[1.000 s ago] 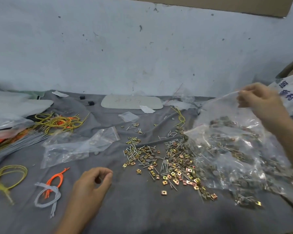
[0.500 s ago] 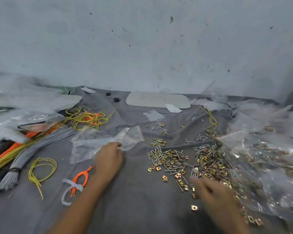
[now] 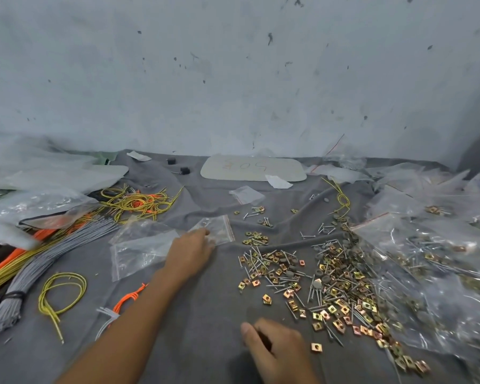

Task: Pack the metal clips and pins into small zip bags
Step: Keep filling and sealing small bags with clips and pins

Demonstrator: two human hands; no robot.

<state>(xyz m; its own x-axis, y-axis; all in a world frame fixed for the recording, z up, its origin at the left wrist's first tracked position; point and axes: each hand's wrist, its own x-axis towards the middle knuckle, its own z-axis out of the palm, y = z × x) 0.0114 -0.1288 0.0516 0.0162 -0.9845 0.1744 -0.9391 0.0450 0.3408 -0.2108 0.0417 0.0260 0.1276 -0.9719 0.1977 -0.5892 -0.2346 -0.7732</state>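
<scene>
Brass-coloured clips (image 3: 341, 309) and thin silver pins (image 3: 257, 254) lie loose on the grey cloth (image 3: 200, 328). Nearest to us, the right hand (image 3: 277, 353) sits at the near-left edge of that heap, knuckles up, fingers curled and thumb against the forefinger; we cannot tell whether it holds anything. The heap runs as a long band from near right to far left. Its clips are small, square and holed in the middle, and its pins point every way. Along its right side spreads a big bag (image 3: 432, 261) of clear plastic with more of the same inside. Farther on and to the left, the left hand (image 3: 190, 252) has its fingertips on a small clear zip bag (image 3: 219, 228). This lies flat, long axis left to right, with its red zip strip at the right end, toward the clips; we cannot tell whether the fingers pinch it. A yellow wire (image 3: 61, 292) loops well to the left. Farthest off, a pale card (image 3: 254, 169) lies by the wall (image 3: 233, 79)
</scene>
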